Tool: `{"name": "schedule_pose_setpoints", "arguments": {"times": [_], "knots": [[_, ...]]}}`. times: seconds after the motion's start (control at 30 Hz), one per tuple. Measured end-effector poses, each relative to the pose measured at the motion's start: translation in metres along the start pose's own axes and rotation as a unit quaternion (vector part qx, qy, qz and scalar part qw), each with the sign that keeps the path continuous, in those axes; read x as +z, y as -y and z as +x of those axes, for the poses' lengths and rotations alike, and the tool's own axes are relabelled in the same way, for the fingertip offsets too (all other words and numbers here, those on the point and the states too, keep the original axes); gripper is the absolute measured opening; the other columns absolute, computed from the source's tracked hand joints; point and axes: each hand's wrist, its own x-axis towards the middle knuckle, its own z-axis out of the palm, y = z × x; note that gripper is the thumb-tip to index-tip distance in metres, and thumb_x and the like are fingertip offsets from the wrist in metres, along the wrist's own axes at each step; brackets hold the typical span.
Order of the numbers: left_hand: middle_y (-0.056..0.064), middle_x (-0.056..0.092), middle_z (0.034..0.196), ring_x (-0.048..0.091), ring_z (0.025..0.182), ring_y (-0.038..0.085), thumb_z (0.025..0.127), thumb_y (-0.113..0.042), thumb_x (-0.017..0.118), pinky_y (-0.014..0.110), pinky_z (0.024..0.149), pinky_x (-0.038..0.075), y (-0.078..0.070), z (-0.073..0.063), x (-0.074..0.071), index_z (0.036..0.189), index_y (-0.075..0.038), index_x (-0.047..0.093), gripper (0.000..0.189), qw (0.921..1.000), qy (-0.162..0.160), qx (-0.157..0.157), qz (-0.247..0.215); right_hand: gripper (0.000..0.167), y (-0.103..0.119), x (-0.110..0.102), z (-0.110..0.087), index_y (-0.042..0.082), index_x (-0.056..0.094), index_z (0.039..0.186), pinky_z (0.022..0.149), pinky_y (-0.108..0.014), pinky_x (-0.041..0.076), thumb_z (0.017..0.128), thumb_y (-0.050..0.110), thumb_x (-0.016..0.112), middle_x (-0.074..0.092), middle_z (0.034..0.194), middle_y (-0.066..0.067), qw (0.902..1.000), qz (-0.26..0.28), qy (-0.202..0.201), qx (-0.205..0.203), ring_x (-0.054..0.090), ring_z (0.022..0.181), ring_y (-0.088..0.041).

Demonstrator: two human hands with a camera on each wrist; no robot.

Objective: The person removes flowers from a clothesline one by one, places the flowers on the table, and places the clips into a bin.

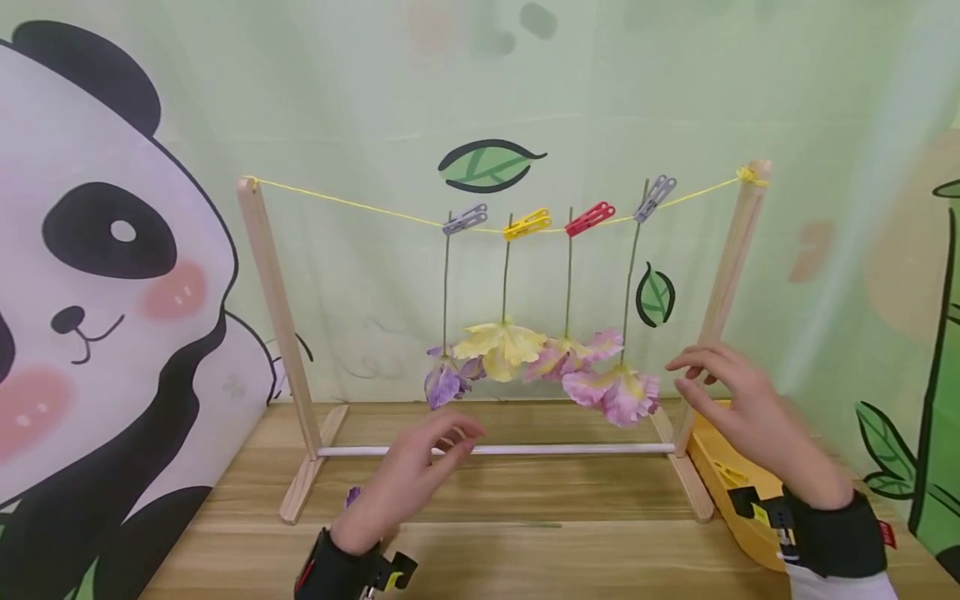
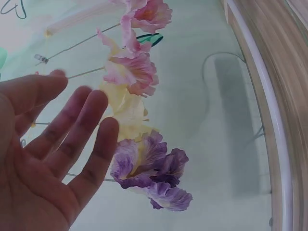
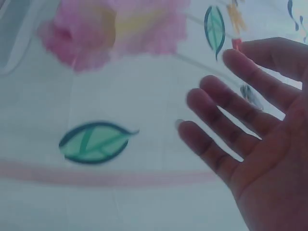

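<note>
Four-part wording aside, several artificial flowers hang head down from a yellow string, each stem clipped by a clothespin. From the left come a purple flower under a grey clothespin, a yellow flower under a yellow clothespin, a pink flower under a red clothespin, and another pink flower under a second grey clothespin. My left hand, fingers loosely bent, is below the purple flower, holding nothing. My right hand hovers right of the last flower, also holding nothing.
A wooden frame's left post and right post carry the string; a white rod joins them low down. Beside the right foot sits a yellow tray with yellow clothespins. Something purple shows behind my left wrist.
</note>
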Motion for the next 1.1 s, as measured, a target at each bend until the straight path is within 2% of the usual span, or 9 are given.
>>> {"name": "schedule_pose_setpoints", "arguments": {"times": [0.23, 0.37, 0.43, 0.53, 0.63, 0.7, 0.97, 1.03, 1.1], "knots": [[0.003, 0.063, 0.120, 0.066, 0.103, 0.018, 0.103, -0.003, 0.064, 0.036, 0.086, 0.058, 0.002, 0.000, 0.008, 0.124, -0.012, 0.062, 0.023, 0.9985, -0.055, 0.001, -0.002, 0.037, 0.028, 0.023, 0.005, 0.007, 0.069, 0.121, 0.105, -0.010, 0.035, 0.088, -0.010, 0.074, 0.060, 0.129, -0.012, 0.9976, 0.051, -0.010, -0.045, 0.054, 0.120, -0.025], [0.002, 0.061, 0.118, 0.063, 0.107, 0.018, 0.101, -0.001, 0.066, 0.040, 0.088, 0.057, 0.004, -0.002, 0.011, 0.119, -0.011, 0.060, 0.021, 0.9962, -0.083, 0.017, 0.019, 0.041, 0.037, 0.037, 0.007, 0.008, 0.069, 0.121, 0.096, -0.013, 0.042, 0.085, -0.012, 0.075, 0.059, 0.132, -0.012, 0.9965, 0.056, -0.003, -0.062, 0.053, 0.123, -0.028], [0.001, 0.061, 0.118, 0.061, 0.109, 0.018, 0.100, 0.000, 0.067, 0.043, 0.091, 0.055, 0.004, -0.004, 0.012, 0.116, -0.011, 0.059, 0.021, 0.9948, -0.094, 0.023, 0.032, 0.038, 0.039, 0.045, 0.007, 0.009, 0.070, 0.121, 0.098, -0.013, 0.041, 0.087, -0.009, 0.075, 0.058, 0.133, -0.011, 0.9966, 0.055, 0.005, -0.062, 0.052, 0.124, -0.029], [0.000, 0.061, 0.119, 0.061, 0.112, 0.018, 0.099, 0.000, 0.068, 0.043, 0.091, 0.055, 0.003, -0.005, 0.012, 0.111, -0.011, 0.058, 0.020, 0.9934, -0.104, 0.028, 0.040, 0.022, 0.042, 0.055, 0.010, 0.008, 0.071, 0.121, 0.106, -0.014, 0.038, 0.099, 0.011, 0.071, 0.058, 0.134, -0.012, 0.9959, 0.057, 0.011, -0.070, 0.052, 0.127, -0.031], [-0.002, 0.060, 0.118, 0.060, 0.114, 0.017, 0.101, -0.005, 0.067, 0.041, 0.092, 0.054, 0.002, -0.003, 0.012, 0.107, -0.012, 0.058, 0.012, 0.9935, -0.102, 0.038, 0.036, 0.034, 0.042, 0.063, 0.013, 0.005, 0.071, 0.121, 0.113, -0.018, 0.033, 0.109, 0.033, 0.056, 0.058, 0.133, -0.015, 0.9937, 0.055, -0.001, -0.098, 0.053, 0.126, -0.034], [-0.002, 0.061, 0.115, 0.061, 0.112, 0.016, 0.102, -0.008, 0.067, 0.039, 0.090, 0.054, 0.002, -0.001, 0.013, 0.105, -0.013, 0.059, 0.010, 0.9936, -0.098, 0.043, 0.034, 0.047, 0.042, 0.066, 0.012, 0.005, 0.071, 0.121, 0.113, -0.024, 0.035, 0.110, 0.043, 0.046, 0.059, 0.132, -0.016, 0.9927, 0.046, -0.008, -0.111, 0.053, 0.125, -0.035], [-0.002, 0.066, 0.104, 0.066, 0.098, 0.013, 0.103, -0.012, 0.065, 0.036, 0.086, 0.057, -0.001, 0.013, 0.001, 0.110, -0.012, 0.061, 0.008, 0.9935, -0.108, 0.018, 0.030, 0.046, 0.053, 0.068, 0.035, 0.008, 0.071, 0.117, 0.110, -0.058, 0.035, 0.110, 0.044, 0.043, 0.061, 0.127, -0.012, 0.9896, 0.029, 0.016, -0.140, 0.051, 0.127, -0.035], [0.000, 0.067, 0.105, 0.066, 0.100, 0.014, 0.105, -0.016, 0.062, 0.038, 0.087, 0.056, 0.000, 0.019, -0.001, 0.113, -0.011, 0.062, 0.009, 0.9931, -0.112, 0.015, 0.031, 0.041, 0.056, 0.067, 0.043, 0.008, 0.071, 0.117, 0.108, -0.060, 0.035, 0.111, 0.040, 0.046, 0.061, 0.126, -0.013, 0.9885, 0.023, 0.019, -0.148, 0.051, 0.126, -0.036], [0.003, 0.068, 0.108, 0.066, 0.102, 0.015, 0.107, -0.021, 0.059, 0.040, 0.088, 0.056, 0.000, 0.024, -0.002, 0.117, -0.010, 0.062, 0.015, 0.9933, -0.111, 0.009, 0.032, 0.027, 0.057, 0.065, 0.050, 0.007, 0.071, 0.116, 0.107, -0.061, 0.036, 0.109, 0.028, 0.056, 0.060, 0.126, -0.014, 0.9884, 0.019, 0.016, -0.150, 0.050, 0.125, -0.037]]}}
